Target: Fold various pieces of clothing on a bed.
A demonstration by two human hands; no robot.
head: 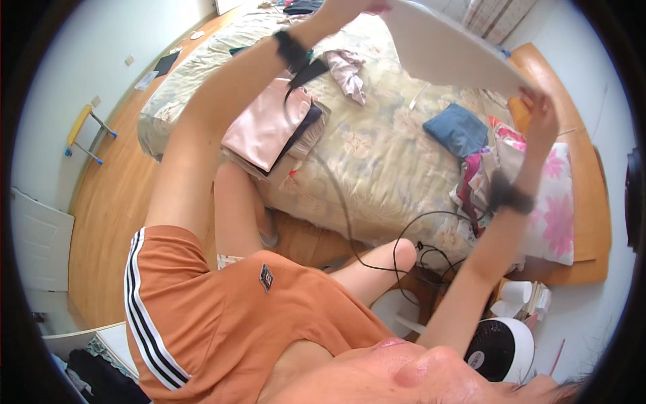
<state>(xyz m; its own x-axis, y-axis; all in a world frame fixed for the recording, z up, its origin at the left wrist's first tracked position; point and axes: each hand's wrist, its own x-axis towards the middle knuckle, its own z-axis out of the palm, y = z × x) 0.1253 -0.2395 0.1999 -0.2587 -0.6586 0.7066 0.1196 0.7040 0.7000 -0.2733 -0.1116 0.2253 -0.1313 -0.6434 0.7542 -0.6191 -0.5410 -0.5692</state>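
A pale cloth [449, 48], probably a garment, is stretched between my two raised hands over the bed [363, 146]. At the top edge of the view my left hand [361, 6] grips one end of it, partly cut off. On the right, my right hand [541, 108] pinches the other end, slightly blurred. Below my left forearm lies a stack of folded clothes with a pink satin garment [267, 126] on top. A folded blue garment [456, 130] rests left of my right hand. Further back, a crumpled light pink garment [345, 70] lies on the bedspread.
Black wristbands [509, 196] circle both wrists, and a black cable [348, 217] hangs between bed and knees. Beside the wooden headboard [590, 212] lie a floral pillow [557, 202] and crumpled clothes [474, 177]. A fan [497, 348] stands low right; a yellow folding stool [81, 126] stands left.
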